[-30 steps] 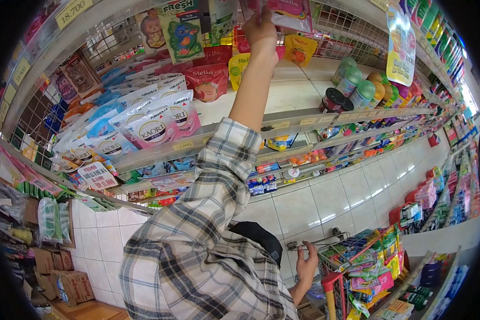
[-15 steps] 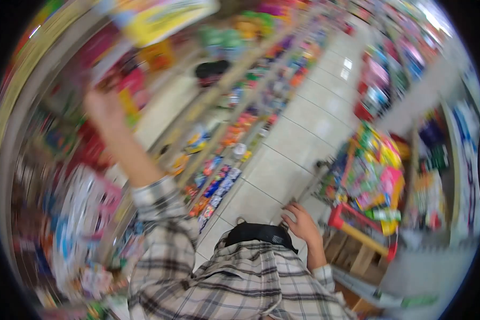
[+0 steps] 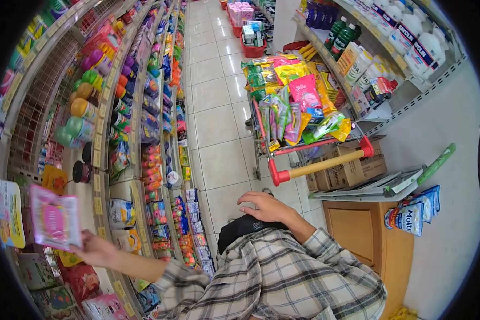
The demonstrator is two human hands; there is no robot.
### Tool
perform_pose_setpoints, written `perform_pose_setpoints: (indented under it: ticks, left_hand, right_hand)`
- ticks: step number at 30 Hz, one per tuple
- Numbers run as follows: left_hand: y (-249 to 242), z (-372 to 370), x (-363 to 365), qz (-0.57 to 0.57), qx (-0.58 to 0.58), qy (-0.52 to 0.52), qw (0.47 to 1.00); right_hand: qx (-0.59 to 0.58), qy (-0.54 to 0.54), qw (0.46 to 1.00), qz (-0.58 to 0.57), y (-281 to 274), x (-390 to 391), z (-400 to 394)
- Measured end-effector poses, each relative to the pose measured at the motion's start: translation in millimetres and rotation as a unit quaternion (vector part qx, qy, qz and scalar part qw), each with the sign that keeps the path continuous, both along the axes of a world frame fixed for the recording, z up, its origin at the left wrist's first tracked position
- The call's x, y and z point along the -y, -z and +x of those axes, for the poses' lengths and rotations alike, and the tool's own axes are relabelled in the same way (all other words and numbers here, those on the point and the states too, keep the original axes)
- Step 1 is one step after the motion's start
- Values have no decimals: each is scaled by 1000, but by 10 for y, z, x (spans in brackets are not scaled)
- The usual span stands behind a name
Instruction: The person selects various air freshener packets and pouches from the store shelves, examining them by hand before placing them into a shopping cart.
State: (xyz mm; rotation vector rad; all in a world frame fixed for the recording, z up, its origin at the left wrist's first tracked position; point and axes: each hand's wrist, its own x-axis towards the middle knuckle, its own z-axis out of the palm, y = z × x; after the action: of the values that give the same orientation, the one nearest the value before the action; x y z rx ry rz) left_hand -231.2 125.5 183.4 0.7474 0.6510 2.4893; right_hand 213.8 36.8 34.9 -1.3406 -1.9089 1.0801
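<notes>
In my left hand (image 3: 97,249) a flat pink packet (image 3: 55,217) with a paler border is pinched by its lower right corner. It is held upright in front of the left shelf, beside a yellow-and-white sign (image 3: 7,213). Below the packet lie red and pink packs (image 3: 81,280) on the shelf. My right hand (image 3: 265,207) rests in front of my waist, just above a black waist bag (image 3: 245,228). Its fingers are loosely bent and apart, with nothing in them.
A shopping cart with a yellow handle (image 3: 325,161) stands ahead on the right, heaped with colourful packets (image 3: 298,101). Shelves of bottles (image 3: 82,109) line the left. White jugs (image 3: 424,50) stand at upper right, above a folded stepladder (image 3: 389,186) and wooden cabinet (image 3: 357,224).
My left hand has drawn back from the shelf and down, the pink packet now clearly seen in it. My right hand has moved inward to my waist. The view has turned rightward.
</notes>
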Motion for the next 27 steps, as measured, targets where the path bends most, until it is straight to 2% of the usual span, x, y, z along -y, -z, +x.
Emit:
perform_pose_setpoints:
  ticks: [1, 3, 5, 7, 10, 14, 17, 19, 22, 23, 25, 27]
  left_hand:
    - [270, 219, 8, -48, 4, -24, 999]
    - [433, 1106, 6, -100, 9, -5, 995]
    - [590, 1773, 84, -184, 25, 32, 982]
    - [1000, 2077, 175, -236, 50, 181, 954]
    - [1303, 2602, 268, -281, -123, 343, 888]
    - [1287, 3297, 181, -287, -280, 507, 763]
    - [1252, 3856, -55, -162, -442, 460, 753]
    - [1038, 4177, -253, -183, -516, 441, 711]
    - [1054, 4817, -462, -92, -654, 290, 692]
    - [1023, 5013, -485, -43, -702, 235, 671]
    - [1136, 5335, -545, -40, -734, 187, 651]
    - [1293, 5473, -613, -41, -760, 145, 632]
  right_hand:
    - [-35, 11, 999, -21, -47, -26, 55]
    - [-106, 34, 992, -60, -203, -91, 159]
    - [-231, 62, 968, -72, -291, -136, 252]
    - [-343, 80, 932, -87, -409, -201, 376]
    - [-487, 91, 860, -117, -600, -243, 601]
    - [-394, 222, 883, -122, -467, -113, 1046]
    - [-360, 307, 880, -39, -598, 106, 1499]
    - [-280, 381, 881, 21, -567, 338, 1866]
    - [-341, 510, 790, 6, -699, 483, 2207]
    - [-329, 521, 787, 35, -668, 473, 2253]
    - [-302, 544, 778, 91, -569, 451, 2328]
    - [-237, 537, 802, 112, -489, 416, 2292]
